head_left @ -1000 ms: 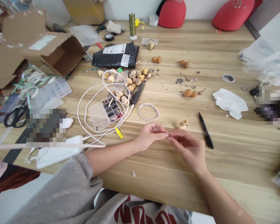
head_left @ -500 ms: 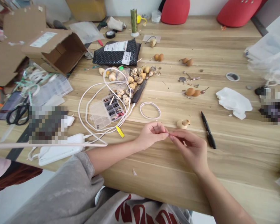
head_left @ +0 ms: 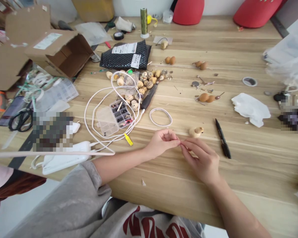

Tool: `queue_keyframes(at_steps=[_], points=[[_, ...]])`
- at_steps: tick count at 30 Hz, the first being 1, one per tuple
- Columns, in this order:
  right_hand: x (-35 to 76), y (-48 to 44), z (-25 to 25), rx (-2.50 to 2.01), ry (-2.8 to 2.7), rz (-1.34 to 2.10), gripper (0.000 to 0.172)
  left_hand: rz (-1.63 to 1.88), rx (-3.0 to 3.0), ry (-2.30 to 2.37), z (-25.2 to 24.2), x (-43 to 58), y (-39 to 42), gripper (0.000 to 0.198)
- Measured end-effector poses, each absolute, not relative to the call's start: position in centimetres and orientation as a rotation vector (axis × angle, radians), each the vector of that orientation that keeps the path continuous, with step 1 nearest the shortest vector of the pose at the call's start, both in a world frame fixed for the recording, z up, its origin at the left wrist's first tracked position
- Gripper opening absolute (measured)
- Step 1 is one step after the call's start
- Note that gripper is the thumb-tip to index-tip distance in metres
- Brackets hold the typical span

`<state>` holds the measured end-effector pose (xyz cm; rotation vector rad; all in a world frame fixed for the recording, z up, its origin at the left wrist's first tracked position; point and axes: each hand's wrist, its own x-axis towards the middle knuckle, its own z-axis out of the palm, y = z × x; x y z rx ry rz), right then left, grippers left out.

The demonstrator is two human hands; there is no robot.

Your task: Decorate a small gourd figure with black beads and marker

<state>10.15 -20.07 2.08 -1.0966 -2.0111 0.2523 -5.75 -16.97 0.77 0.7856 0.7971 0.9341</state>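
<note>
The left hand [head_left: 162, 142] and right hand [head_left: 203, 162] meet at the fingertips [head_left: 179, 142], both curled into a tight pinch just above the table [head_left: 253, 178]. Anything held between them is too small to tell. Just beyond sit a small gourd [head_left: 196, 132] and, to the right, a black marker [head_left: 223, 142]. Farther left lie a white cord loop [head_left: 161, 117], a yellow tag [head_left: 128, 139], a bead box [head_left: 114, 118] and a heap of gourds [head_left: 141, 82].
</note>
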Motion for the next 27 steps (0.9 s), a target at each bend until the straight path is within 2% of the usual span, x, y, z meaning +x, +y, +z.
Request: queue_keyframes(at_steps=[5,11,15,27], points=[[10.05,-20.2,2.34,-1.129,-1.927,0.373,0.014,0.931,0.787,0.798,0.84,-5.72,-16.96,0.036],[9.95,-20.21,2.69,-1.32,-1.626,0.829,0.007,0.928,0.786,0.772,0.94,-5.87,-17.05,0.037],[10.06,-20.14,2.63,-1.369,-1.472,1.036,0.009,0.945,0.805,0.743,0.87,-5.93,-17.04,0.036],[10.33,-20.02,2.59,-1.369,-1.436,1.152,0.01,0.974,0.848,0.74,0.65,-5.99,-17.17,0.035]])
